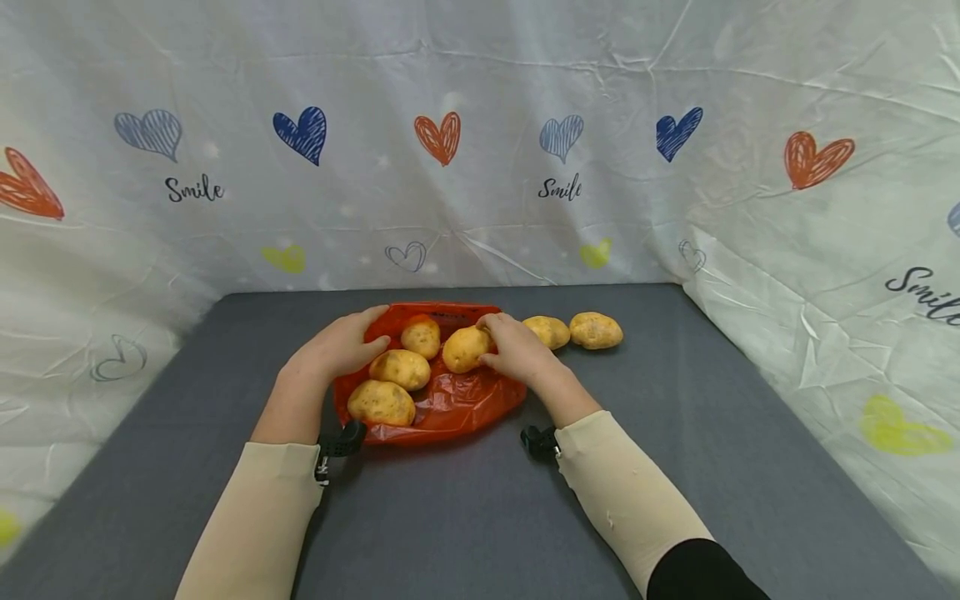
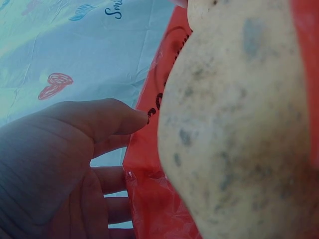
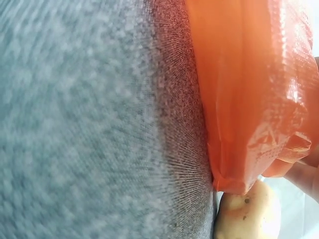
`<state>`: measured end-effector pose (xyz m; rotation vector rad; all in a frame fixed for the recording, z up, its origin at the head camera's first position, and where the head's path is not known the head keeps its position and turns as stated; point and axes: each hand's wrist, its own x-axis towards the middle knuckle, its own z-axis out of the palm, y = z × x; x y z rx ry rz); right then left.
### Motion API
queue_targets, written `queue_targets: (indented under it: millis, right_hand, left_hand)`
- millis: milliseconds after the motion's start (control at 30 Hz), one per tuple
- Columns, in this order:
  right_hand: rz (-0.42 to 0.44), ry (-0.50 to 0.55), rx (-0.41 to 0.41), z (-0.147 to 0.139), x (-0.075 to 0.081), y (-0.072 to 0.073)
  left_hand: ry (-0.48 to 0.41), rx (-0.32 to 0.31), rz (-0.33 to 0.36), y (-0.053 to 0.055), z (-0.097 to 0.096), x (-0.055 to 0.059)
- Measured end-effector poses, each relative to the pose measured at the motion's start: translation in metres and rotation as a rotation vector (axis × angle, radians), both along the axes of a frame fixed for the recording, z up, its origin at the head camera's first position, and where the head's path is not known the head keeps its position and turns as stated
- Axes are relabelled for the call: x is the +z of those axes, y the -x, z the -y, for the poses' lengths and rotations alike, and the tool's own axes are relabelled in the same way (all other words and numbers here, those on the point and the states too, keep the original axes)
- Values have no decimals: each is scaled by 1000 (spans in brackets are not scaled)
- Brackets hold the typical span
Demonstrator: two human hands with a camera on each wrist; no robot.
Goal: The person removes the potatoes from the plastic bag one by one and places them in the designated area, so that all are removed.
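A red plastic bag (image 1: 457,410) lies spread with its mouth up, and several potatoes rest in it. My left hand (image 1: 341,343) is at the bag's left edge. In the left wrist view its thumb (image 2: 119,117) lies over the red film while the other fingers pass behind, holding the edge. My right hand (image 1: 519,348) reaches over the bag's right side and grips a potato (image 1: 463,349) between thumb and fingers. Beside the left thumb are a middle potato (image 1: 401,369) and a rear one (image 1: 421,336); a larger potato (image 1: 382,403) sits nearest me.
Two more potatoes, one (image 1: 547,332) partly behind my right hand and another (image 1: 596,331) beside it, lie on the grey table (image 1: 450,517) right of the bag. A white sheet (image 1: 480,200) printed with hearts hangs behind and at the sides.
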<state>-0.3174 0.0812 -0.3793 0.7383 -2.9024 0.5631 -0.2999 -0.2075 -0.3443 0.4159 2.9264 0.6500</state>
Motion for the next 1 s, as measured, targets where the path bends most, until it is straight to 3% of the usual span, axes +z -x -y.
queue_targets:
  millis: [500,700,1000]
  right_hand:
    - [-21,-27,-19,-2,4,2]
    - [-43,32,-15,-7,15,-1]
    - [87,165,-26,-29,44,-9]
  left_hand:
    - [3,6,7,-1,-1,0]
    - [1,-6,2,-2,1,0]
    - [-2,2,0,-2,1,0]
